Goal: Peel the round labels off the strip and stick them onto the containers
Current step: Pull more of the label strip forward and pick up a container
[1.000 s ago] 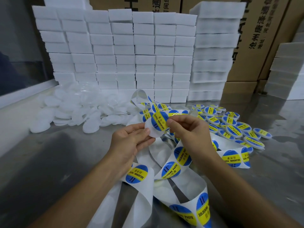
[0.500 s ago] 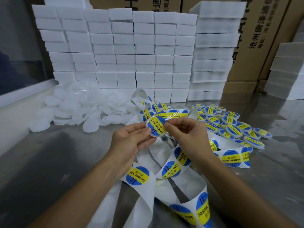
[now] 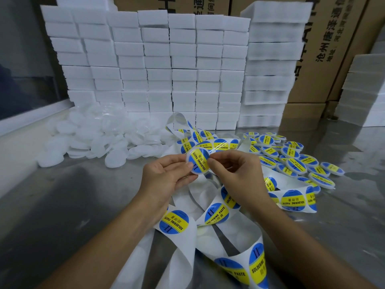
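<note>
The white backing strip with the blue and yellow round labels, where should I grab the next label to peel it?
Judging by its pose, take the round label on the white backing strip near the left wrist. It lies flat, face up; pinch its curved edge from above and lift it sideways.

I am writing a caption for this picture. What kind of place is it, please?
Probably a small packing workshop or warehouse: printed cardboard cartons behind stacked white foam blocks, and a pile of labelled containers on a metal worktable.

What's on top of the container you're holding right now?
A round blue-and-yellow label covers the container top, left hand and right hand pinching its edges. The container's underside and contents are hidden.
</note>
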The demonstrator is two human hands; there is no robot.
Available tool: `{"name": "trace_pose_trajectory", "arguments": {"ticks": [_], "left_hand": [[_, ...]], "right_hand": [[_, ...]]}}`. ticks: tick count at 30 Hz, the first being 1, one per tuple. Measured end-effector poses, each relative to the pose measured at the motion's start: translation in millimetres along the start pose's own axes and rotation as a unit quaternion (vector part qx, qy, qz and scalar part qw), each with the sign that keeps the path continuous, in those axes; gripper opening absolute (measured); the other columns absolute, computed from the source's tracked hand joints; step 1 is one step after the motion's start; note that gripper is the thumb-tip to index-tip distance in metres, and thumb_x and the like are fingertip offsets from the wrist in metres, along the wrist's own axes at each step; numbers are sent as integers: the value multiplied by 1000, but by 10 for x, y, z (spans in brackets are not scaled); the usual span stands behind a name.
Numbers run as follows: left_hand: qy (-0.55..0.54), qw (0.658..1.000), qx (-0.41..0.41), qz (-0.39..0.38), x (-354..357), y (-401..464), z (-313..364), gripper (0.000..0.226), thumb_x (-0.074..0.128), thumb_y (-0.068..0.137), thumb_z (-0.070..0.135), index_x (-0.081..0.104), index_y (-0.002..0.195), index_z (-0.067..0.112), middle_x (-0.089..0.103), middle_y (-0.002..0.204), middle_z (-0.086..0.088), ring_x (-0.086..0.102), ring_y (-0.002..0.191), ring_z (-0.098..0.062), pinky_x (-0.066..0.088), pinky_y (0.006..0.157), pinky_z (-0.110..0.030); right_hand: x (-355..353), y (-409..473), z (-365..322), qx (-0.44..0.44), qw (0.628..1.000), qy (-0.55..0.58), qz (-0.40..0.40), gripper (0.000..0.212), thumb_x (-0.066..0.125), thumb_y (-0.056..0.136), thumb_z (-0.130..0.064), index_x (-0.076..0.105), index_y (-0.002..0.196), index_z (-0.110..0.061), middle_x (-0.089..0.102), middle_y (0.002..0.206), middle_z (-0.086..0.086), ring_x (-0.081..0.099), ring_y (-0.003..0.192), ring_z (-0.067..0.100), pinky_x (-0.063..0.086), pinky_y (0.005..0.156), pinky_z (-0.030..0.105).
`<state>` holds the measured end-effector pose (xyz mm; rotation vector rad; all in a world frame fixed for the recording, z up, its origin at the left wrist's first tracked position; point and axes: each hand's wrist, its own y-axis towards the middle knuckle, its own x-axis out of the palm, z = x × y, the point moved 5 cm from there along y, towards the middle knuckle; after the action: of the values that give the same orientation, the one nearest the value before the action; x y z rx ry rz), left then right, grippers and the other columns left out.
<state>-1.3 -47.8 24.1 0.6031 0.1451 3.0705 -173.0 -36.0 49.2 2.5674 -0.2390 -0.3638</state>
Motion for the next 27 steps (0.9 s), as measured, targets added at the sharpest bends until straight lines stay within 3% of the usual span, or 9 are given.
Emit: {"name": "trace_pose_trajectory", "arguments": {"ticks": [8, 13, 17, 19, 21, 25, 27], "left_hand": [[46, 998, 36, -3, 53, -38, 32, 17, 73, 76, -6, 69, 87, 6, 75, 84, -17, 74, 79, -28, 60, 68, -29], [62, 997, 51, -14, 75, -60, 35, 18, 72, 75, -9, 70, 83, 8, 75, 83, -17, 74, 78, -29, 61, 70, -31], [18, 999, 40, -23, 72, -50, 69, 17, 75, 68, -2, 69, 82, 6, 74, 84, -19, 74, 77, -27, 59, 67, -29], [-10, 999, 28, -40, 98, -55, 75, 22, 77, 60, 6, 69, 81, 6, 74, 84, -18, 74, 76, -27, 59, 67, -29], [-36, 997, 17, -60, 143, -67, 56, 21, 78, 58, 8, 69, 77, 7, 74, 83, -18, 74, 76, -27, 59, 68, -29], [-64, 993, 16, -95, 199, -90, 42, 13, 75, 63, 11, 66, 71, 9, 74, 85, -19, 74, 81, -28, 59, 67, -30], [-60, 993, 12, -103, 198, -99, 35, 12, 74, 66, 12, 63, 72, 9, 74, 87, -19, 74, 84, -28, 59, 66, -30]], "right_hand": [[-26, 0, -46, -78, 989, -122, 14, 5, 74, 85, -16, 77, 88, -17, 72, 73, -11, 64, 70, 2, 48, 63, 10], [-36, 17, -13, -82, 985, -147, 29, 2, 75, 85, -22, 74, 87, -22, 67, 66, -18, 64, 66, -3, 54, 61, 20], [-87, 46, 78, -31, 985, -165, 40, 26, 71, 84, -45, 62, 102, -28, 54, 45, -10, 55, 49, 3, 44, 53, 20], [-94, 47, 80, -26, 990, -135, 28, 26, 69, 85, -43, 62, 104, -26, 53, 45, -7, 53, 45, 3, 38, 51, 13], [-36, 12, 14, -51, 994, -95, 4, 24, 69, 87, -38, 65, 107, -25, 58, 52, -9, 57, 49, 4, 40, 55, 11], [105, -47, -34, -30, 999, -10, -42, 47, 64, 77, -51, 63, 119, -28, 67, 85, 9, 68, 64, 19, 56, 62, 32], [127, -49, -15, -4, 999, 19, -48, 52, 66, 77, -48, 64, 121, -21, 67, 93, 14, 70, 70, 26, 59, 65, 37]]}}
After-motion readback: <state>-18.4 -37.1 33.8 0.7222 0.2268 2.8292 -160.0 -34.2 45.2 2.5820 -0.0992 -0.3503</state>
